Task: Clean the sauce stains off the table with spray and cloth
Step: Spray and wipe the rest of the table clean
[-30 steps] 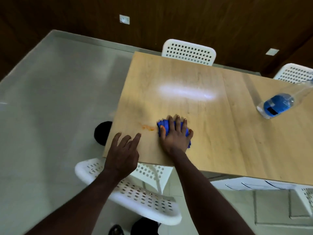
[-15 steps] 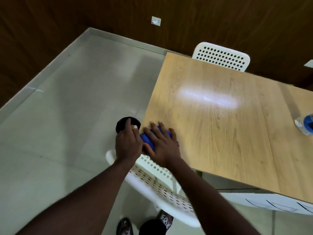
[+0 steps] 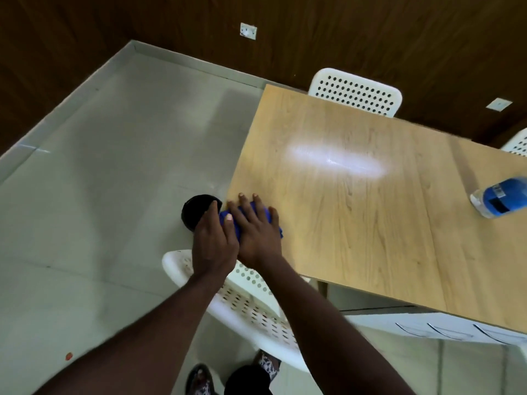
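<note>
The blue cloth (image 3: 263,217) lies at the near left corner of the wooden table (image 3: 370,223). My right hand (image 3: 256,233) presses flat on it, fingers spread over the cloth. Beside it, my left hand (image 3: 212,242) is cupped against the table's left edge, its thumb touching the cloth's end. No orange sauce stain shows on the wood; the spot under the hands is hidden. The spray bottle (image 3: 502,202), clear with a blue label, lies at the table's far right, cut off by the frame edge.
A white perforated chair (image 3: 248,306) stands under my arms at the table's near side. Two more white chairs (image 3: 356,91) (image 3: 517,143) stand at the far side. A black round object (image 3: 196,208) sits on the floor by the table corner. A small red spot (image 3: 68,356) marks the floor.
My right hand has pushed the cloth left over the orange stain to the table's corner. My left hand moved from the table top to the edge beside the cloth.
</note>
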